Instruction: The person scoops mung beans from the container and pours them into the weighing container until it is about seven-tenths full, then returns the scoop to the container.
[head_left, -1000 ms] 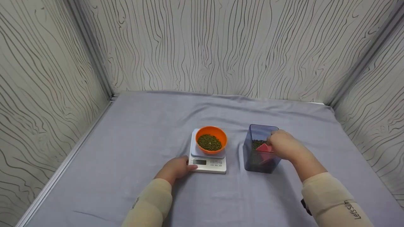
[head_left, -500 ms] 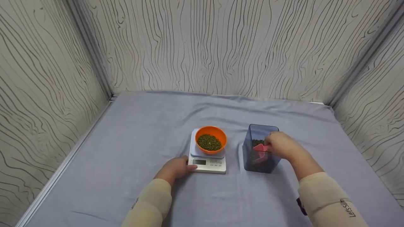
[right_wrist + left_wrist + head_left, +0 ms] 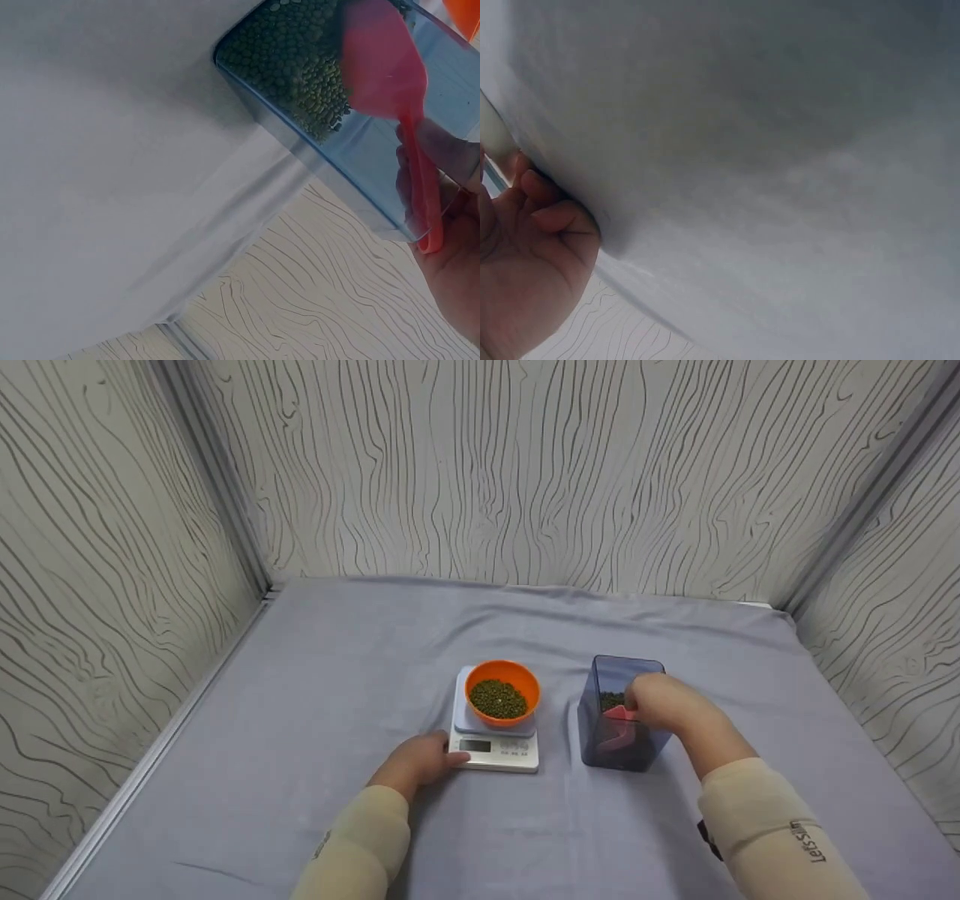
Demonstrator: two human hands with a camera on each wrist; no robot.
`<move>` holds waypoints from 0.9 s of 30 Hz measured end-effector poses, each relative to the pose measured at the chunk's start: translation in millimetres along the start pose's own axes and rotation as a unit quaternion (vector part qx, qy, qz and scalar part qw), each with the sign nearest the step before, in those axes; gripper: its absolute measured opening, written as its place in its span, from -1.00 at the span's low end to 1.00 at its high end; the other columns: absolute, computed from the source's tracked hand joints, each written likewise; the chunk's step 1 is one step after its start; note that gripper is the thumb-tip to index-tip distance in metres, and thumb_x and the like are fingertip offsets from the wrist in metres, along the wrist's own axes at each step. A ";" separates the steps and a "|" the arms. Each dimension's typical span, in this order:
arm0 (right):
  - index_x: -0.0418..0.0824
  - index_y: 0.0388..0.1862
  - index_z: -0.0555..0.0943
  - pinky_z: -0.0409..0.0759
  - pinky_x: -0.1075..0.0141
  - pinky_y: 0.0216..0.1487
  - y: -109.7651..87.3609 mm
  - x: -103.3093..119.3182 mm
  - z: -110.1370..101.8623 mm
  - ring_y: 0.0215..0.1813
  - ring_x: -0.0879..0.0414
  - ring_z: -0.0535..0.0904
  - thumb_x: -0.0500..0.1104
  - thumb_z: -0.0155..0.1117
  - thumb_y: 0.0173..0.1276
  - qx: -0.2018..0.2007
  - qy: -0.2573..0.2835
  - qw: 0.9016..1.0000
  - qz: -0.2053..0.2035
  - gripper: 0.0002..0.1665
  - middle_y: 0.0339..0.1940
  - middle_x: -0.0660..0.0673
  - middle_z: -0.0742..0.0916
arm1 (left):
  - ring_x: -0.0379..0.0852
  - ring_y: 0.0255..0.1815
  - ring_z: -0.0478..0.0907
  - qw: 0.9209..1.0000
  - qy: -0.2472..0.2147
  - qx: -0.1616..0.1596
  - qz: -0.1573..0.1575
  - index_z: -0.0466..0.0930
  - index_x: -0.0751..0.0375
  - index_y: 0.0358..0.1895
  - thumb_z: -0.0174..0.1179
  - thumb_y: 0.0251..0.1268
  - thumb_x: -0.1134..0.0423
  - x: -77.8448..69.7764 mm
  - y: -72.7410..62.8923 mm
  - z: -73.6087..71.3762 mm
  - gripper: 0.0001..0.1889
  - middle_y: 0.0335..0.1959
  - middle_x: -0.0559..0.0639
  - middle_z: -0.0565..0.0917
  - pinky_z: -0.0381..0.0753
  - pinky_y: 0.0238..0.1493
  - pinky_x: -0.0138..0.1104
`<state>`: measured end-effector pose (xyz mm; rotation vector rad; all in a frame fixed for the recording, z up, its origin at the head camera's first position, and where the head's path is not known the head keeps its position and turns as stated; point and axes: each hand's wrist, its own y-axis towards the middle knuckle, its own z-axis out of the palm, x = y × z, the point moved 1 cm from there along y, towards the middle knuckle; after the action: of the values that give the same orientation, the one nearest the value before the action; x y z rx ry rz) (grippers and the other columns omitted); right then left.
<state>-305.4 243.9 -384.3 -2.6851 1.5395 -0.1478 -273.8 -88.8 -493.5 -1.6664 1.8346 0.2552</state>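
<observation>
Pale walls (image 3: 465,472) patterned with dark wood-grain lines stand on the left, right and far sides of a table spread with a creased grey-lilac cloth (image 3: 360,660). Two cream sleeves (image 3: 364,832) reach in from the near edge, the one on the right printed with dark lettering. Right of the middle stands a tall, see-through bluish container (image 3: 628,675), upright and open at the top. Left of it, apart from it, lies a white scale (image 3: 499,760). The right hand (image 3: 667,705) is at the container's right side, its thumb and fingers pinching the handle of a pink scoop (image 3: 386,67), whose head is down inside the container. The left hand (image 3: 418,757) grips the scale's near left corner, thumb on top and fingers curled at the edge. An orange bowl (image 3: 527,684) rests on the scale's platform, beyond the small display (image 3: 475,746), whose reading is too small to tell. Green beans lie in the bowl and in the container; how many the scoop holds cannot be told.
</observation>
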 end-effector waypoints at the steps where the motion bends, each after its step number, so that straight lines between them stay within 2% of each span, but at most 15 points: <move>1: -0.21 -0.73 0.54 0.36 0.25 -0.53 0.0 -0.5 0.6 -0.63 0.16 0.28 -0.31 0.28 0.08 -0.002 0.005 1.000 -0.004 -0.77 -0.73 0.03 0.51 | 0.07 -0.13 0.49 1.000 0.003 0.000 0.001 0.48 0.15 -0.13 0.15 0.14 -0.14 -0.2 -0.1 -0.2 -0.56 -0.18 0.11 0.59 0.40 0.00 -0.06; 8: -0.22 -0.67 0.54 0.35 0.25 -0.51 -3.8 -5.2 4.6 -0.57 0.15 0.33 -0.36 0.24 0.08 -0.028 0.050 0.998 -0.003 -0.82 -0.68 0.01 0.51 | 0.09 -0.13 0.50 1.000 0.009 -0.001 0.004 0.48 0.14 -0.16 0.14 0.14 -0.16 1.6 0.5 0.4 -0.56 -0.19 0.11 0.59 0.40 -0.01 -0.05; 13: -0.27 -0.58 0.57 0.42 0.16 -0.38 -8.7 -12.7 10.5 -0.49 0.08 0.41 -0.43 0.24 -0.01 -0.089 0.054 0.993 -0.049 -0.91 -0.60 -0.04 0.53 | 0.10 -0.12 0.50 1.000 0.007 -0.001 0.005 0.48 0.15 -0.15 0.14 0.14 -0.16 3.7 1.6 1.3 -0.56 -0.19 0.12 0.59 0.40 0.00 -0.05; 18: -0.28 -0.54 0.60 0.42 0.14 -0.33 -12.9 -17.7 8.6 -0.45 0.06 0.41 -0.43 0.27 -0.04 -0.110 0.055 0.990 -0.065 -0.90 -0.57 -0.04 0.56 | 0.09 -0.15 0.50 1.000 0.004 -0.001 0.010 0.48 0.15 -0.18 0.15 0.13 -0.16 3.8 3.2 1.4 -0.57 -0.22 0.11 0.59 0.40 -0.03 -0.04; 23: -0.26 -0.50 0.62 0.44 0.12 -0.28 -17.6 -19.4 -0.1 -0.41 0.05 0.45 -0.41 0.28 0.02 -0.096 0.073 0.992 -0.043 -0.91 -0.53 -0.03 0.60 | 0.06 -0.20 0.49 1.000 0.006 -0.001 0.010 0.48 0.12 -0.21 0.14 0.13 -0.16 3.7 4.4 1.8 -0.59 -0.25 0.09 0.58 0.41 -0.05 -0.06; 27: -0.25 -0.45 0.63 0.45 0.18 -0.32 -23.4 -24.8 -3.8 -0.40 0.09 0.43 -0.40 0.27 0.06 -0.091 0.109 0.990 -0.011 -0.91 -0.51 -0.02 0.59 | 0.05 -0.18 0.49 1.000 0.003 0.000 0.011 0.49 0.13 -0.18 0.15 0.13 -0.15 2.9 3.9 0.7 -0.58 -0.23 0.09 0.59 0.41 -0.04 -0.06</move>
<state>-298.1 277.1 -380.0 -2.9114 1.6571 -0.3281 -277.2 -90.1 -496.8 -1.6488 1.8576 0.2591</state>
